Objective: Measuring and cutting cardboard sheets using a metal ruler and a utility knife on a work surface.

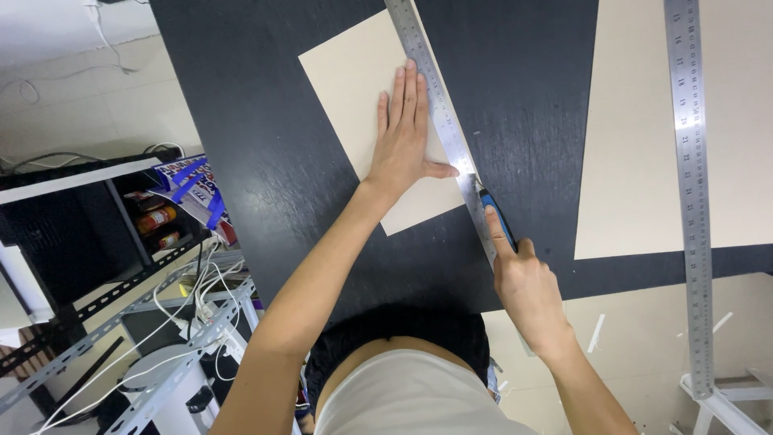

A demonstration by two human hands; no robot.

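Note:
My left hand (pixel 403 137) lies flat, fingers together, on a beige cardboard sheet (pixel 354 72) and presses a long steel ruler (pixel 439 105) against its right edge. The ruler runs diagonally across the black table (pixel 266 145). My right hand (pixel 523 282) grips a blue and black utility knife (pixel 493 211), index finger stretched along its back. The knife's tip sits against the ruler's right side near the sheet's lower corner.
A larger beige sheet (pixel 636 121) lies at the right with a second steel ruler (pixel 692 177) across it. Cardboard scraps lie on the floor at lower right. A metal shelf (pixel 161 322) with cables, bottles and a bag stands at the left.

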